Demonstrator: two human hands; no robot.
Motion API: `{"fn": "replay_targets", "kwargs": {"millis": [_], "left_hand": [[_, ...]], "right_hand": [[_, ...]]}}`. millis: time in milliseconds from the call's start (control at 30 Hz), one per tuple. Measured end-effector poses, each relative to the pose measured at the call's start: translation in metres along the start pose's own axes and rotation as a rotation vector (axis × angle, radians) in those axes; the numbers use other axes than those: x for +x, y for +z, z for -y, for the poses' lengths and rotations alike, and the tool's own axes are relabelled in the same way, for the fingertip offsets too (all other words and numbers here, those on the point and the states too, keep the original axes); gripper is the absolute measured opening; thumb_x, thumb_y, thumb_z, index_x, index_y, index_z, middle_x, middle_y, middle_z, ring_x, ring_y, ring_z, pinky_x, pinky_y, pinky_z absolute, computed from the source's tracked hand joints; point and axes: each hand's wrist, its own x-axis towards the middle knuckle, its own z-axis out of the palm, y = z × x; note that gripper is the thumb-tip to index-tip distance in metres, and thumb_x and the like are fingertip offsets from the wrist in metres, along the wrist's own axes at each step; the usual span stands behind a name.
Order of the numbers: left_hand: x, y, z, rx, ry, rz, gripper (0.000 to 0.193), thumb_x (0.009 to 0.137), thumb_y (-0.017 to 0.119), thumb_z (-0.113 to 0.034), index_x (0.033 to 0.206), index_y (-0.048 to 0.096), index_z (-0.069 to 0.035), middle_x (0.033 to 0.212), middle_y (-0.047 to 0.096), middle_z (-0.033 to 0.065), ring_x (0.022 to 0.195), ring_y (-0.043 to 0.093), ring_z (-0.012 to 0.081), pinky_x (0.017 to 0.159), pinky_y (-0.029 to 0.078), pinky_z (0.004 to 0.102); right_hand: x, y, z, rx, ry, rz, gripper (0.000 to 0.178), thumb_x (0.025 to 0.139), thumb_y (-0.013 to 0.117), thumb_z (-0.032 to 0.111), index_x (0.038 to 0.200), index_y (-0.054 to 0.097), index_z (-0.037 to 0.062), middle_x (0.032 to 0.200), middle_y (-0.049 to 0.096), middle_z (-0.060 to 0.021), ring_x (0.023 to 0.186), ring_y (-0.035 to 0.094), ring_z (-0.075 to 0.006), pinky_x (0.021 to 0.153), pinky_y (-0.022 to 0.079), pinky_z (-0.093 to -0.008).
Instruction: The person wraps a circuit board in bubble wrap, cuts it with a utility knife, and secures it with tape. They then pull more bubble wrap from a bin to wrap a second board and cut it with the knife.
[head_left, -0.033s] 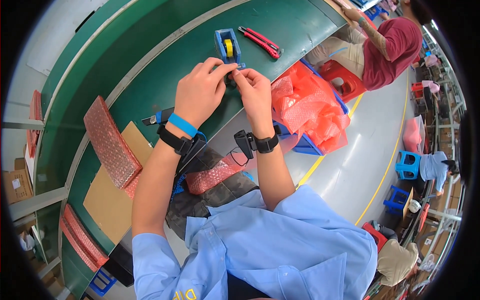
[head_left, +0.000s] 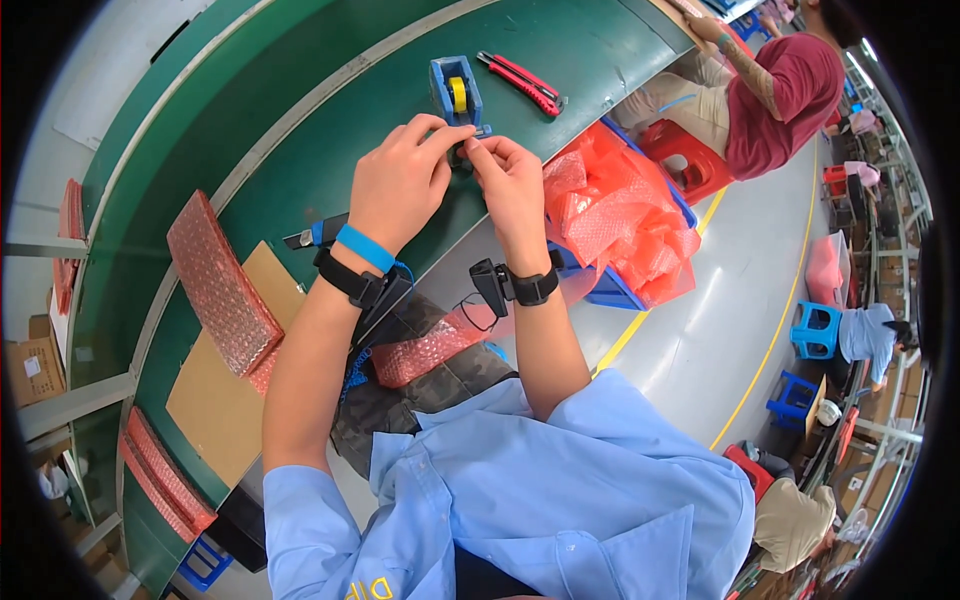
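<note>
Head view: near the blue tape dispenser point(head_left: 440, 88) at twelve o'clock, left hand point(head_left: 405, 180) and right hand point(head_left: 513, 190) curl, any grip unclear.

co-worker point(head_left: 785, 105) on red stool point(head_left: 655, 140) | light-blue stool point(head_left: 818, 318), right | box point(head_left: 32, 385), left, probably cardboard

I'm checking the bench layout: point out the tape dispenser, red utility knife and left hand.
Tape dispenser point(head_left: 474, 96), head view: blue side wall.
Red utility knife point(head_left: 524, 84), head view: middle of the handle.
Left hand point(head_left: 402, 182), head view: back of the hand.
</note>
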Motion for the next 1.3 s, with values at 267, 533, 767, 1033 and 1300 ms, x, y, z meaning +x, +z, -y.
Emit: {"fn": "replay_targets", "kwargs": {"millis": [267, 533, 767, 1033, 1300], "left_hand": [[0.002, -0.001, 0.0, -0.247, -0.193, 0.079, 0.035, 0.097, 0.063, -0.006, 0.125, 0.077, -0.021, 0.119, 0.073, 0.0008, 0.099, 0.074, 0.0269, 0.076, 0.061, 0.0409], [0.003, 0.001, 0.001, -0.311, -0.239, 0.078, 0.035, 0.097, 0.061, -0.006, 0.125, 0.078, -0.02, 0.118, 0.075, 0.0017, 0.099, 0.074, 0.0281, 0.078, 0.06, 0.0408], [0.005, 0.002, -0.001, -0.261, -0.229, 0.063, 0.037, 0.095, 0.061, -0.005, 0.124, 0.078, -0.021, 0.116, 0.075, 0.0016, 0.102, 0.074, 0.0282, 0.08, 0.061, 0.0415], [0.004, 0.001, -0.006, -0.21, -0.222, 0.038, 0.036, 0.094, 0.062, -0.005, 0.122, 0.079, -0.021, 0.115, 0.076, 0.0018, 0.104, 0.074, 0.0287, 0.081, 0.061, 0.0427], [0.003, 0.002, -0.007, -0.198, -0.226, 0.035, 0.031, 0.095, 0.065, -0.009, 0.12, 0.079, -0.02, 0.114, 0.076, 0.0019, 0.102, 0.074, 0.0278, 0.08, 0.061, 0.0423]], "right_hand": [[0.0, -0.003, 0.01, -0.049, 0.098, 0.004, 0.026, 0.108, 0.074, 0.022, 0.099, 0.076, -0.0025, 0.075, 0.064, 0.0041, 0.061, 0.049, -0.0016, 0.054, 0.033, -0.0196], [0.001, -0.002, -0.002, -0.022, 0.016, -0.008, 0.028, 0.108, 0.076, 0.024, 0.096, 0.076, -0.0021, 0.076, 0.065, 0.0047, 0.061, 0.048, -0.0007, 0.053, 0.033, -0.0196], [0.004, -0.002, -0.012, 0.021, 0.005, -0.01, 0.028, 0.108, 0.075, 0.025, 0.097, 0.074, -0.0014, 0.076, 0.064, 0.0052, 0.062, 0.048, -0.0003, 0.053, 0.032, -0.0189], [-0.003, 0.0, -0.01, 0.101, -0.021, 0.014, 0.025, 0.111, 0.071, 0.023, 0.103, 0.073, -0.0011, 0.075, 0.06, 0.0064, 0.062, 0.048, -0.0006, 0.054, 0.031, -0.0192], [-0.002, 0.006, -0.016, 0.054, -0.035, -0.03, 0.023, 0.111, 0.069, 0.021, 0.104, 0.072, -0.0012, 0.074, 0.059, 0.0057, 0.062, 0.047, -0.0015, 0.054, 0.031, -0.0202]]}}
